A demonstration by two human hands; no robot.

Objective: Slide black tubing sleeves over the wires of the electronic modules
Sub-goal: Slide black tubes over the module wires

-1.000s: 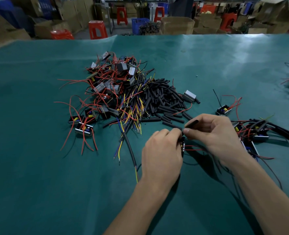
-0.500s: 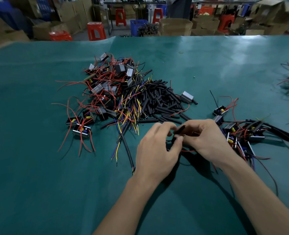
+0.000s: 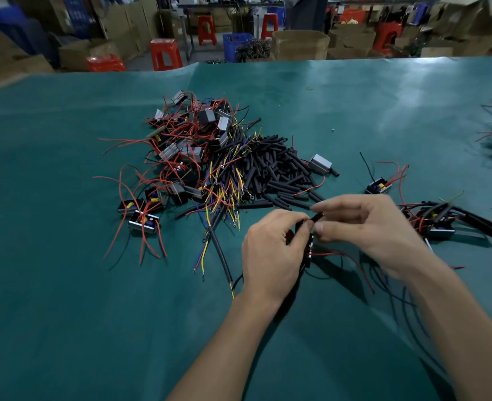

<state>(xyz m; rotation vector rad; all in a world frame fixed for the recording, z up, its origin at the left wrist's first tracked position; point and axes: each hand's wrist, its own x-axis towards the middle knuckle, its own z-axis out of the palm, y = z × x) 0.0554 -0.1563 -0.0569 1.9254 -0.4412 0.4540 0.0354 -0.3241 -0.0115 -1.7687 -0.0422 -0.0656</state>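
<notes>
- While my left hand [image 3: 271,253] curls round one electronic module [image 3: 310,246], pinching its wires near the fingertips, my right hand [image 3: 366,227] pinches a short black sleeve [image 3: 317,217] between thumb and forefinger, just in front of me on the green table [image 3: 65,285].
- The sleeve's open end sits touching, or all but touching, the wire ends held by the left hand; whether any wire has entered the bore is hidden by my fingers.
- Risk one, as I judge it: the stripped ends splay at the mouth of the sleeve, so that only some strands or one wire enters. Cause: a loose pinch too far back from the tips.
- Risk two: the sleeve buckles or slips out of the right-hand pinch, since it looks soft and small. Cause: pushing off the wire's axis.
- Risk three: the module's loose red wire [image 3: 351,261], trailing to the near right under my right wrist, snags as I pull. It lies close to the finished modules [image 3: 438,224] on the right, whose long black leads spread toward the edge.
- Risk four: my left forearm sweeps the stray sleeved lead [image 3: 221,256] lying just left of that hand.
- The sleeve stock [image 3: 273,172] lies beyond my hands, touching the heap of unsleeved modules [image 3: 187,151] on the far left, so a careless reach could tangle both.
</notes>
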